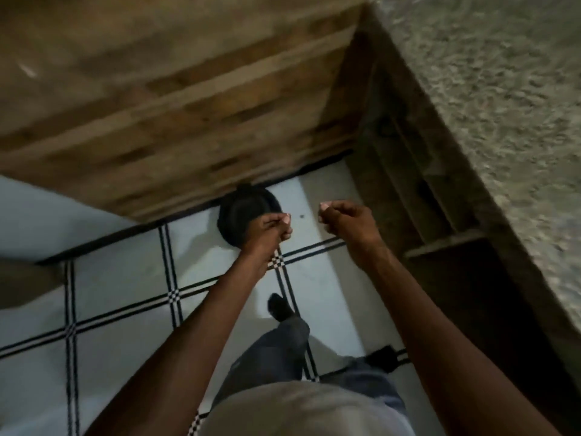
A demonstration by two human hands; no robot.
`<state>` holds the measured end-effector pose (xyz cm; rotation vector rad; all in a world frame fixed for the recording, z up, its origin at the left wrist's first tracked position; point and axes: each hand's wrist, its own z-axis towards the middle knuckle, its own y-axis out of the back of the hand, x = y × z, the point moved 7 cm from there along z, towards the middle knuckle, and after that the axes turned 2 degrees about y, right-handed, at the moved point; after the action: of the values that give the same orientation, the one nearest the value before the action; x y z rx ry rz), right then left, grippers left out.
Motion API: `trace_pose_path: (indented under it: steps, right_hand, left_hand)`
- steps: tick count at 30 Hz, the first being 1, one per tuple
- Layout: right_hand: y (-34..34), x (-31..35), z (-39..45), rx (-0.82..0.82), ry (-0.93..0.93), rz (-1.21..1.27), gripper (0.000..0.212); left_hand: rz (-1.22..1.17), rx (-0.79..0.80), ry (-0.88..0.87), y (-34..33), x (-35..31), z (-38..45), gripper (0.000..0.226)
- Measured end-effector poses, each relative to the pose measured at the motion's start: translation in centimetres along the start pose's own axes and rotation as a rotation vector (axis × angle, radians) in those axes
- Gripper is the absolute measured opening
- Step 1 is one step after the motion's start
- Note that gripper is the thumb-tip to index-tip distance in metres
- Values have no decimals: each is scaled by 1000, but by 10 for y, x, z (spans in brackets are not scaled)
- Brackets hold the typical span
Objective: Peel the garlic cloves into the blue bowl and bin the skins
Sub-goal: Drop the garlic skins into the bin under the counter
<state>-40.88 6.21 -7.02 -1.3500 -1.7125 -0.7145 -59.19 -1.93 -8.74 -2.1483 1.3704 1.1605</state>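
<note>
A round black bin [236,215] stands on the tiled floor against a wooden cabinet front. My left hand [268,229] hovers over the bin's right side, its fingers curled tight into a fist with the thumb pressed on them. My right hand [344,223] is held level with it, a little to the right of the bin over bare floor, and is curled the same way. No garlic skin shows between the fingers of either hand; the inside of both fists is hidden. The blue bowl and the cloves are out of view.
The wooden cabinet front [176,99] fills the top left. A speckled stone counter [503,105] runs down the right, with dark open shelves [424,190] under it. The floor [125,294] is white tile with black lines; my legs and feet [279,306] stand on it.
</note>
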Motion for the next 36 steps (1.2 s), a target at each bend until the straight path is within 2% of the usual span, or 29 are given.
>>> trace_pose_path:
  steps: [3,6,12,15,19,24,27,29,31,36]
  right_hand:
    - [-74,-10,26,61,-68,-33,13]
    - [-128,-19,43,114,-112,-77,9]
    - [-193,-34,68,179,-137,-196,9]
    - [-215,-48,84,193,-157,-235,9]
    - [-241,-73,109,193,-206,-267,24]
    - [-265,-113,148,188,-310,-317,14]
    - [-276,-152,180,186,-346,-321,11]
    - [-286,-185,208,192,-366,-302,14]
    - [-294,-225,237,205,-386,-290,26]
    - [-304,-315,296,142,-447,-278,12]
  left_hand:
    - [-37,-93,17,67,3,31,7]
    - [-83,-162,45,117,14,55,6]
    - [-188,-243,102,169,37,78,3]
    - [-209,-271,107,182,49,87,2]
    - [-184,-298,187,191,70,113,2]
    - [-65,-274,279,190,102,176,26]
    - [-177,-288,314,189,136,211,8]
    - [-251,-291,318,188,161,234,9]
    - [-266,-277,305,186,193,264,12]
    - [-322,-326,330,190,264,331,6]
